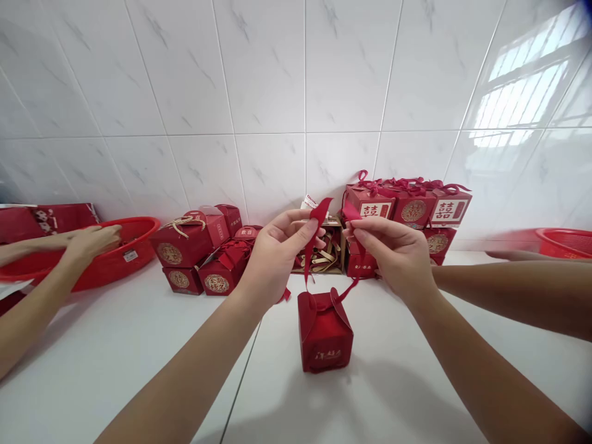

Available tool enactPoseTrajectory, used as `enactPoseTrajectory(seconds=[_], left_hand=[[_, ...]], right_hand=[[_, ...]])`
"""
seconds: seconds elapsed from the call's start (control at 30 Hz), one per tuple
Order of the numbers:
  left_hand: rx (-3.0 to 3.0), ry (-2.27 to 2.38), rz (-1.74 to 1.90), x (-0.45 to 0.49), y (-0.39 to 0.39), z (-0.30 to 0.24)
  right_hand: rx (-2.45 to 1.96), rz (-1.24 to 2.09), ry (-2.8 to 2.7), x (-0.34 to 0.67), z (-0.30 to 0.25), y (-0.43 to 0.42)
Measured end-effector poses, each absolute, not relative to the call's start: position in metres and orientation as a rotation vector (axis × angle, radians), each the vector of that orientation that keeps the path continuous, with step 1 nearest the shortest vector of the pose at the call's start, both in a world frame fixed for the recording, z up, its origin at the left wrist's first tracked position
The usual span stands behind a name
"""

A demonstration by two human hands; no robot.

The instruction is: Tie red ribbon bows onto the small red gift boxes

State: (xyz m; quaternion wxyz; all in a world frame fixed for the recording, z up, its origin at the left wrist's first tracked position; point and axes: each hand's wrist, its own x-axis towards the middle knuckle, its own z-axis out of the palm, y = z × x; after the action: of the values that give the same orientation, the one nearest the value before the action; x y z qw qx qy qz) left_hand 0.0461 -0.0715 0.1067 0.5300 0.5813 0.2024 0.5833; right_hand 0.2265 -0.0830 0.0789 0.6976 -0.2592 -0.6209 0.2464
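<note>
In the head view, a small red box [327, 342] stands upright on the white bench [398, 388], centred in front of the person and below both hands. Its top flaps are folded together, and a red ribbon [316, 231] runs through the top, with one length rising to each side.

The left hand [284, 250] is clamped on one length, pinched between thumb and forefinger, its end standing up past the fingertips; the remaining fingers curl loosely. The right hand [386, 250] pinches the other length likewise, the broad end showing above its fingers. The hands are near each other but apart, neither touching the box. Holding the lengths up on opposite sides probably keeps them separate and untangled, while the box's own footing leaves both hands free for the ribbon.

Behind, an open container [343, 250] of pale strips sits between stacked boxes on the left [182, 253] and a taller stack on the right [414, 209], many topped with bows; lining them along the tiled wall [268, 74] seems to keep the front free for working. At far left, a co-worker's arms [60, 290] reach to a red basin [148, 240]; another person's arm [513, 287] enters from the right.
</note>
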Motion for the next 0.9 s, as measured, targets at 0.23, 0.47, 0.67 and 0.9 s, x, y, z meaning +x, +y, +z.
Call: enactPoseTrajectory(seconds=[0.23, 0.47, 0.67, 0.9], left_hand=[[1.604, 0.717, 1.212, 0.043, -0.093, 0.104], [1.678, 0.835, 1.222, 0.040, -0.097, 0.099], [1.697, 0.888, 1.209, 0.038, -0.096, 0.092], [1.686, 0.910, 1.152, 0.036, -0.095, 0.088]], right_hand=[[-0.603, 0.831, -1.342, 0.202, 0.078, -0.093], [-0.713, 0.969, -1.400, 0.196, 0.077, -0.099], [-0.684, 1.015, -1.435, 0.198, 0.070, -0.101], [-0.592, 1.144, -1.416, 0.199, 0.056, -0.100]])
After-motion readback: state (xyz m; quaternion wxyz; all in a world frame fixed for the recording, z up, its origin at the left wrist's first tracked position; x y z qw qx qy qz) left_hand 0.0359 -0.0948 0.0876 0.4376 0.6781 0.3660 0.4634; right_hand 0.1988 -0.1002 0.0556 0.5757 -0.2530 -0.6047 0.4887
